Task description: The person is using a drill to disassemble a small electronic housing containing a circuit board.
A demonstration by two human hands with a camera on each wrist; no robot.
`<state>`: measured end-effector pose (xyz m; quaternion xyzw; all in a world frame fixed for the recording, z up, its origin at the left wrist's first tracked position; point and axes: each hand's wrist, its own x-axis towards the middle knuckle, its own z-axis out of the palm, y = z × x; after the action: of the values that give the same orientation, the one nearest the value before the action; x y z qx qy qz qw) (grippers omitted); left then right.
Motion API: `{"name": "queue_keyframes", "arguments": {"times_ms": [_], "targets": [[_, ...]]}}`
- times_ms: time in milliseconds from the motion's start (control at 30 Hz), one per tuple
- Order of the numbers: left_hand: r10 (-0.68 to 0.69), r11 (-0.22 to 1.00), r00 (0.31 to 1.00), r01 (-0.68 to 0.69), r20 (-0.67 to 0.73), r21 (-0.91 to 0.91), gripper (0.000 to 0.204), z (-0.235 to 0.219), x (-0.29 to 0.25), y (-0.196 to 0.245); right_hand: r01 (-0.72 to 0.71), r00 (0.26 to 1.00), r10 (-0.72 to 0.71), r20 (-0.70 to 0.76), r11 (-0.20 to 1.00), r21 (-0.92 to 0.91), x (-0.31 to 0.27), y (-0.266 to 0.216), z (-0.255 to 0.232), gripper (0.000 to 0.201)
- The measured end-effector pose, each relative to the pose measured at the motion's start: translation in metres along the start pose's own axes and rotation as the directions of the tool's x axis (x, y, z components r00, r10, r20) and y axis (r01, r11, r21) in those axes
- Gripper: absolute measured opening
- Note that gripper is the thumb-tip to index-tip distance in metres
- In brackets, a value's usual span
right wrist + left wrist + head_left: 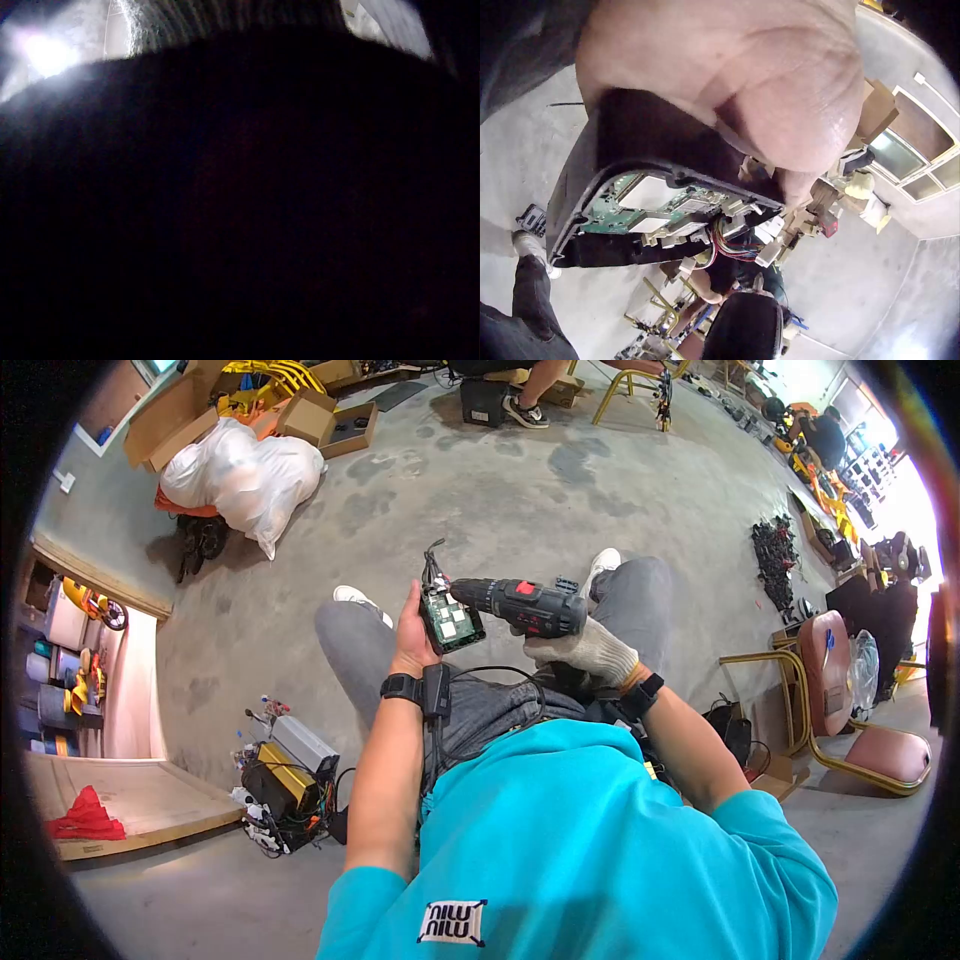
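Note:
My bare left hand grips a black open-topped housing by its side. Inside lies a green circuit board with pale rectangular parts and, at one end, white connectors and colored wires. In a knitted glove, my right hand holds a black cordless drill by the handle, which the hand mostly hides. The drill points left, its chuck end overlapping the housing's upper right corner in the head view. Mostly dark, the right wrist view shows only a strip of glove cuff.
My knees spread to either side of the work. Electronic parts lie on the floor at left, near a wooden ledge. A white bag and cardboard boxes stand back left. A chair is at right. Another person's leg shows ahead.

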<state>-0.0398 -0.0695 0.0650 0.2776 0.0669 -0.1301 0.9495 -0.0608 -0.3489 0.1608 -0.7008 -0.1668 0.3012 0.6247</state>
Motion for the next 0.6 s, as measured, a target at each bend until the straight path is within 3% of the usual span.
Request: {"name": "queue_keyframes", "arguments": {"times_ms": [133, 400, 600], "targets": [[0.066, 0.998, 0.998, -0.066, -0.01, -0.01, 0.05, 0.001, 0.0, 0.002, 0.105, 0.994, -0.104, 0.011, 0.993, -0.057, 0.002, 0.002, 0.001, 0.038], [0.053, 0.998, 0.997, -0.054, -0.048, -0.016, 0.054, 0.004, -0.003, 0.004, 0.075, 0.997, -0.073, 0.019, 0.988, -0.139, 0.001, -0.008, 0.005, 0.035], [0.026, 0.999, 0.999, -0.027, 0.043, 0.022, 0.057, 0.008, -0.008, 0.009, 0.073, 0.997, -0.072, 0.012, 0.978, -0.196, 0.004, -0.002, 0.004, 0.031]]}}
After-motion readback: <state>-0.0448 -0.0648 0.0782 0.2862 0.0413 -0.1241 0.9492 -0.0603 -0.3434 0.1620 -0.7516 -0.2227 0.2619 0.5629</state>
